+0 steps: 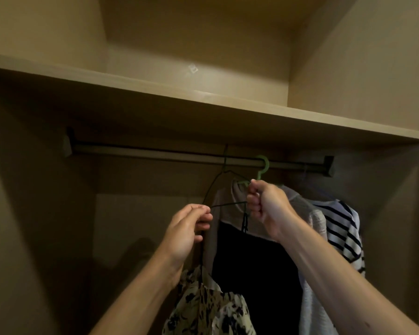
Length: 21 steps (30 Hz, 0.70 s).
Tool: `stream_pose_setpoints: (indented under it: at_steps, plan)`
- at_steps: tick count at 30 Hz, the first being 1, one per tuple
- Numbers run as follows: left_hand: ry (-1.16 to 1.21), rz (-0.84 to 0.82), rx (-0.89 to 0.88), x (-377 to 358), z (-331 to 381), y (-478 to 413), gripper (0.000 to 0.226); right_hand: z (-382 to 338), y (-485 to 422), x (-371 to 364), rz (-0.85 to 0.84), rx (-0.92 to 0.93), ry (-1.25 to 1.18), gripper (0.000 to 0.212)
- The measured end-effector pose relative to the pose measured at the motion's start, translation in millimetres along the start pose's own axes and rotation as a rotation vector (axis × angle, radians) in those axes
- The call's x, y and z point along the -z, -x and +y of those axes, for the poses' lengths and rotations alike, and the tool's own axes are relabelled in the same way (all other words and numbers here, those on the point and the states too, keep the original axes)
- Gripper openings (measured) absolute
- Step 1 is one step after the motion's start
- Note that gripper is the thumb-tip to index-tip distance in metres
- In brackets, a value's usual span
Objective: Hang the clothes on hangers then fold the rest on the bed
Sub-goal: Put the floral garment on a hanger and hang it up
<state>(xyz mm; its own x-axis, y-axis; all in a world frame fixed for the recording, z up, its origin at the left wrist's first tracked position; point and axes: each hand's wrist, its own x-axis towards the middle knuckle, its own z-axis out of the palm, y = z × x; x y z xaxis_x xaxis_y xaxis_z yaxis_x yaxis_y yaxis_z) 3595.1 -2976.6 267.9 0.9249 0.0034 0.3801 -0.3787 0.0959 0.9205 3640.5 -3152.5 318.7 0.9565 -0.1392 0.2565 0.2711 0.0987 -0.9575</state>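
Left hand [188,228] pinches one corner of the wire hanger [228,204], right hand [266,206] curls round its far end, floral garment [203,308] dangling at 6 o'clock; holding the hanger level should ease threading.

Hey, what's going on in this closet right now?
A person is working at the wardrobe rail. The left hand pinches one end of a thin dark wire hanger hooked on the rail. The right hand grips the base of a green hanger, also on the rail. A striped shirt hangs to the right, and a patterned garment droops below the left wrist.
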Motion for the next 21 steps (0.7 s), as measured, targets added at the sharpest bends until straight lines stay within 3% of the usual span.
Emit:
stream_pose_setpoints:
  at_steps: [9, 18, 21]
  plan:
    - [0.005, -0.025, 0.067, -6.4, -31.6, -15.9, 0.020, 39.3, -16.5, 11.9, -0.095, -0.064, 0.121, 0.033]
    - [0.002, -0.005, 0.159, -20.0, -66.0, -2.9, 0.025, 64.8, -6.8, 41.5, -0.062, 0.208, 0.318, 0.017]
    - [0.008, 0.026, 0.175, -29.5, -70.8, 6.5, 0.025, 71.3, -1.9, 55.0, -0.029, 0.289, 0.424, 0.023]
